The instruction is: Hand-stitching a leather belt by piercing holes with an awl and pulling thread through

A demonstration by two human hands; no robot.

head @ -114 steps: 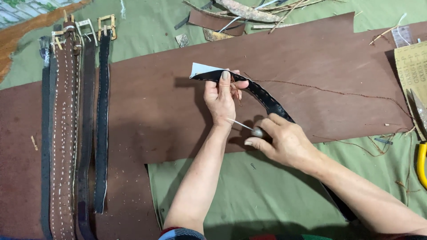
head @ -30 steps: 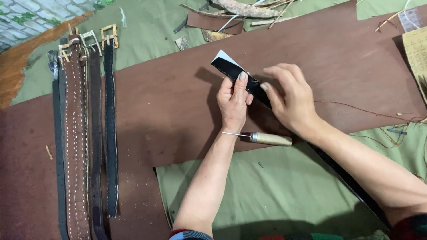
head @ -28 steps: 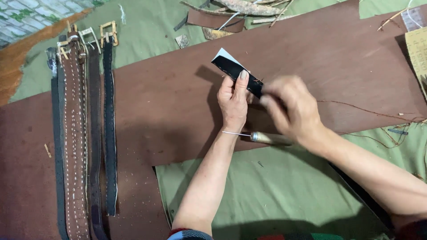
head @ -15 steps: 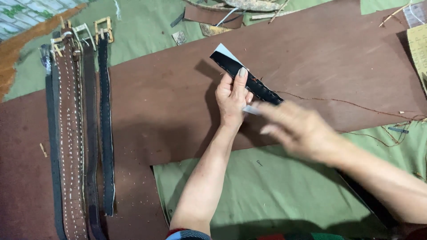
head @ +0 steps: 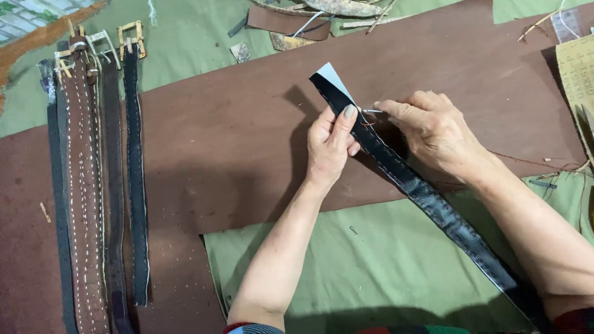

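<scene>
A long black leather strap (head: pixel 433 204) runs diagonally from the upper middle to the lower right over a large brown leather sheet (head: pixel 235 136). Its upper end shows a pale blue backing. My left hand (head: pixel 333 145) pinches the strap near that end, thumb on top. My right hand (head: pixel 433 133) is just right of the strap and holds a thin needle (head: pixel 371 111) by its fingertips, the tip at the strap's edge beside my left thumb. A thin brown thread (head: pixel 532 162) trails off to the right.
Several finished belts (head: pixel 93 185) with brass buckles lie side by side at the left. Green cloth (head: pixel 371 266) covers the table below the leather. Leather scraps (head: pixel 284 21) lie at the top. A tan sheet (head: pixel 578 68) sits at the right edge.
My right hand has left the wooden-handled awl, which is now out of sight, and has come up to the strap's edge with a needle. My left hand has kept its hold.
</scene>
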